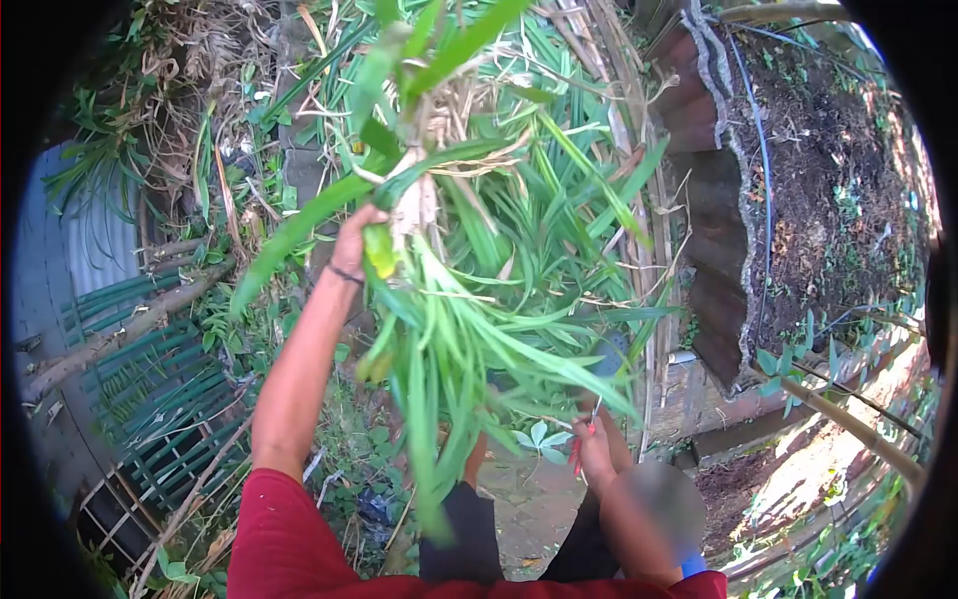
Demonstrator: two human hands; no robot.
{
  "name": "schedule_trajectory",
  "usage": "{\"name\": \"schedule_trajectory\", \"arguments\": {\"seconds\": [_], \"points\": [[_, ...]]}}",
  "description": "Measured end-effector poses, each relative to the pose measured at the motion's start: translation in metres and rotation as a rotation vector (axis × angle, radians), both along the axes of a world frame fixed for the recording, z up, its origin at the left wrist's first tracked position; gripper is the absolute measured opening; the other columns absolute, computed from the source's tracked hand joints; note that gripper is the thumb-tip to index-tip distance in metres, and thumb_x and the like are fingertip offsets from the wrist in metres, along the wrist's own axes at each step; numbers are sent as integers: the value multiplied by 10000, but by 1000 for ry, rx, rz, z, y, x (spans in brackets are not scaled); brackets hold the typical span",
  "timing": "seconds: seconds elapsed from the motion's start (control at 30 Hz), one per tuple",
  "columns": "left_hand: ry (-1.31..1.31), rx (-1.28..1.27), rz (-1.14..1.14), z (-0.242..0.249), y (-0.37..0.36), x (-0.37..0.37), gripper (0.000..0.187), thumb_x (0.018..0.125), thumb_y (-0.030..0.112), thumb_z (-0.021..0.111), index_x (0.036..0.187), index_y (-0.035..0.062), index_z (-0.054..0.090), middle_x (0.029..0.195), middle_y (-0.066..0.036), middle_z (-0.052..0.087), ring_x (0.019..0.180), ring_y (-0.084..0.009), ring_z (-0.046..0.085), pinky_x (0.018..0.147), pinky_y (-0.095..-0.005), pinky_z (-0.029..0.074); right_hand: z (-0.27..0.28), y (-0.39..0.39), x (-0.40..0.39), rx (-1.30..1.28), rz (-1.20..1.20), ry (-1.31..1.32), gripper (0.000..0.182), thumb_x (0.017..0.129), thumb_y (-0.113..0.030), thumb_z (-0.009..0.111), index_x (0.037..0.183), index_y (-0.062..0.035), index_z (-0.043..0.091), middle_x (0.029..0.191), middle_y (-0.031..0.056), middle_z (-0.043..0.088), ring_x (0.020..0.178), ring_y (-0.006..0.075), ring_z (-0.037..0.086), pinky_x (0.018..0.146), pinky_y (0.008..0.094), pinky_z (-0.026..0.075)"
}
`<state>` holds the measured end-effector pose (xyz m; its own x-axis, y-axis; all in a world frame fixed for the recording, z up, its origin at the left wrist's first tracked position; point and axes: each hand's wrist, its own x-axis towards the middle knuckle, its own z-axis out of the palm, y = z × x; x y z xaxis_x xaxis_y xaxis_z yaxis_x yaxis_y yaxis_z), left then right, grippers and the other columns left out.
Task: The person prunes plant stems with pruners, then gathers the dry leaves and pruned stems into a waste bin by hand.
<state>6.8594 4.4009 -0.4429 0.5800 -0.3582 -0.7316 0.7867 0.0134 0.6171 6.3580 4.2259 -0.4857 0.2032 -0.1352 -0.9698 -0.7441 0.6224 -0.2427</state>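
My left hand (359, 232), a dark band at its wrist, grips a clump of long-leaved green plant (439, 309) by its pale, dry stem base. Long strap-like leaves fan upward and hang down from the clump, hiding part of what lies behind. Low on the right, near my knee, my right hand (596, 451) is closed around red-handled scissors (576, 454). Their metal blades point away from me and look parted, though they are small and partly lost among the leaves. Beyond the held clump lies a large heap of cut green leaves (559, 220).
Rusty corrugated sheets (704, 230) edge the right side, with dark soil (818, 200) beyond. At left stand a green slatted fence (150, 369) and a branch (130, 329). A small leafy seedling (540, 439) grows by the paved ground (524, 509) between my legs.
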Motion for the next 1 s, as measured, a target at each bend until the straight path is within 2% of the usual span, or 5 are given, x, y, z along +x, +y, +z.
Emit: {"name": "schedule_trajectory", "arguments": {"seconds": [0.4,0.6,0.73,0.87,1.0], "points": [[-136,45,78,116,90,-10,225,775,179,553,916,13,612,866,-79,627,788,-189,623,823,-337,528,88,-69,116,-199,-250,-287,160,931,-206,619,1001,-83,546,750,-1,523,600,90,505,535,236,417],[-83,123,-40,136,58,-76,522,746,103,568,1252,-6,499,977,-50,589,781,-144,593,715,-277,503,188,-97,262,-139,22,-623,299,931,-322,623,1084,-83,527,790,44,553,611,120,551,510,231,435],[-204,19,-111,139,8,-134,463,761,62,585,1215,-10,541,1096,-61,595,885,-163,599,790,-307,495,214,-58,325,-95,213,-622,446,844,-408,734,1034,-70,513,797,21,538,713,94,518,565,249,440],[-596,198,-415,127,-27,-188,342,750,191,681,1017,1,581,861,-77,602,749,-167,562,677,-356,472,219,-29,329,-187,206,-440,658,747,-413,817,1051,40,450,787,70,567,434,132,487,440,285,432],[-642,183,-379,122,-37,-231,333,736,224,700,977,22,592,795,-104,599,707,-206,572,654,-378,479,213,-36,309,-92,444,-412,366,818,-243,720,986,34,550,800,79,582,392,137,469,385,286,423]]}}
